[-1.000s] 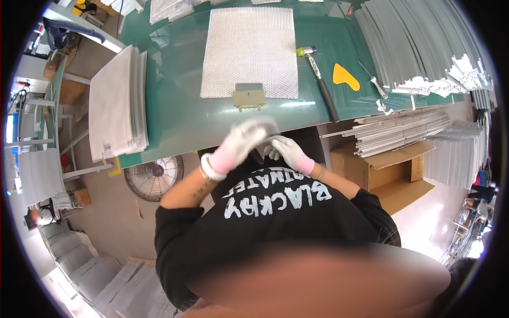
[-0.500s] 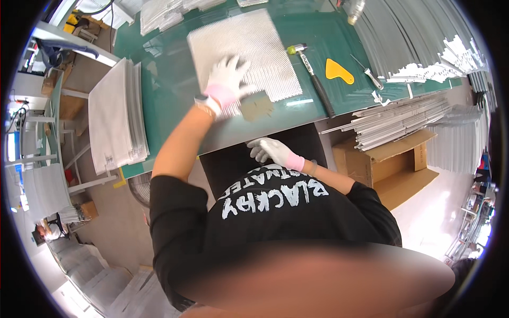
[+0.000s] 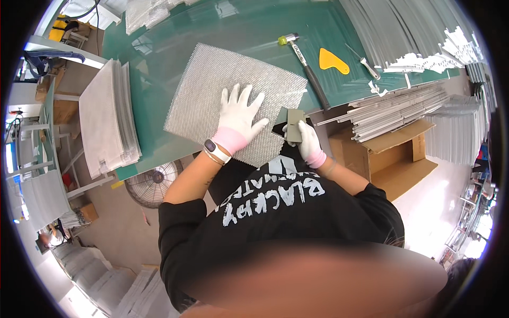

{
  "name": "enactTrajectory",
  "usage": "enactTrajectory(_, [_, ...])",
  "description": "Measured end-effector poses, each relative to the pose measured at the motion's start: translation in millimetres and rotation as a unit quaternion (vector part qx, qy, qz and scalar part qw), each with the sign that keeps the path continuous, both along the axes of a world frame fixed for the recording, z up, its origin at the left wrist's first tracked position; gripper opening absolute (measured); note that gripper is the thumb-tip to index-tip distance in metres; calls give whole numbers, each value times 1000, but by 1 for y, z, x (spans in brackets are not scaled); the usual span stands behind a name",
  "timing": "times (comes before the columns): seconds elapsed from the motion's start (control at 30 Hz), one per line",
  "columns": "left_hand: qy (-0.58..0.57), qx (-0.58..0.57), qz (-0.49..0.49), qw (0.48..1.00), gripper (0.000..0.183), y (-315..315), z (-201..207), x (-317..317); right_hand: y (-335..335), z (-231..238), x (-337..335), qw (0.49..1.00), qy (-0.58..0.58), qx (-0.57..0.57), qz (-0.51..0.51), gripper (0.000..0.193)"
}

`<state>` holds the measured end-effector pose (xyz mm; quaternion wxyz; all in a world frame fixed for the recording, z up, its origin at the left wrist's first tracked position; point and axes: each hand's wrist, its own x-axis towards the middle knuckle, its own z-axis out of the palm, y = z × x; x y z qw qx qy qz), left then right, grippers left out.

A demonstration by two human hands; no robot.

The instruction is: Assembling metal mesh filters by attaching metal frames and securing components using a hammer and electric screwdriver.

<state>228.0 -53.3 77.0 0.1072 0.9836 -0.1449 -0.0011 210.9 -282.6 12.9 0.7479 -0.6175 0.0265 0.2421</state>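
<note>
Silvery mesh (image 3: 196,90) lies askew on the green desk (image 3: 151,122), one corner overhanging its edge; your left hand (image 3: 237,114) rests flat there, fingers spread wide, probably to steady it. Your right grip (image 3: 309,143) holds an olive-grey block (image 3: 295,121) low, seemingly leaving its top clear.

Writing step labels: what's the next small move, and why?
Probably ease the grey-green plate toward the notched edge of the mesh sheet: the right hand holds it beside that notch, and the left hand lies spread on the sheet, apparently steadying it.
</note>
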Motion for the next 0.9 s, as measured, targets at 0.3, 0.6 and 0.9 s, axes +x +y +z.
enactTrajectory(0.3, [-18,-3,2,1000,68,-3,-5,-3,3,-20,-10,998,-52,-16,-20,34])
enactTrajectory(0.6, [9,-3,10,1000,80,-8,1,3,-10,-4,0,990,83,58,93,33])
enactTrajectory(0.9, [0,18,-40,999,77,5,0,24,18,-6,-11,977,130,160,-44,30])
